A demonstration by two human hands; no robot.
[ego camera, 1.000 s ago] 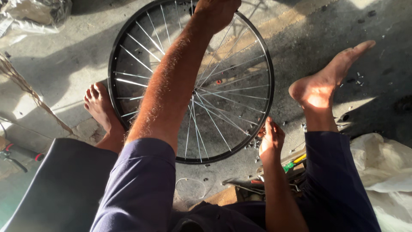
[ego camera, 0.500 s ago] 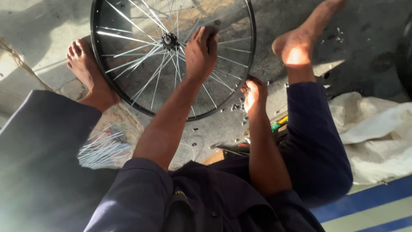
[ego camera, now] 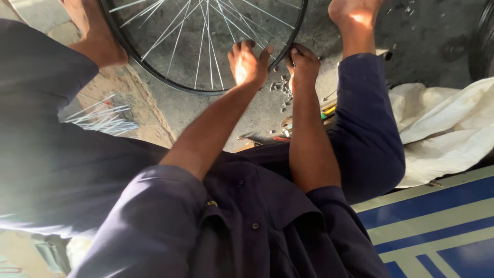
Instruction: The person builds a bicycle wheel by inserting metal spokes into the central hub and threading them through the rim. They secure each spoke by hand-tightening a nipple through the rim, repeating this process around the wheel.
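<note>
A black bicycle wheel [ego camera: 154, 62] with thin silver spokes lies flat on the concrete floor between my bare feet. My left hand [ego camera: 247, 64] rests inside the rim near its closest edge, fingers curled over the spokes. Just beside it, my right hand [ego camera: 303, 64] grips the rim's near right edge, fingers bent over it. Several small metal bits [ego camera: 280, 90] lie scattered on the floor under and between both hands. My left foot [ego camera: 98, 38] and right foot [ego camera: 355, 15] flank the wheel.
A bundle of loose spokes [ego camera: 103, 118] lies by my left leg. Hand tools [ego camera: 280, 134] sit on the floor under my right forearm. A white sack [ego camera: 442, 123] lies to the right, and a blue-and-white striped surface [ego camera: 437, 221] at the lower right.
My left hand has drawn back from the hub to the near side of the wheel, close to my right hand. The view has dipped lower and closer to my body.
</note>
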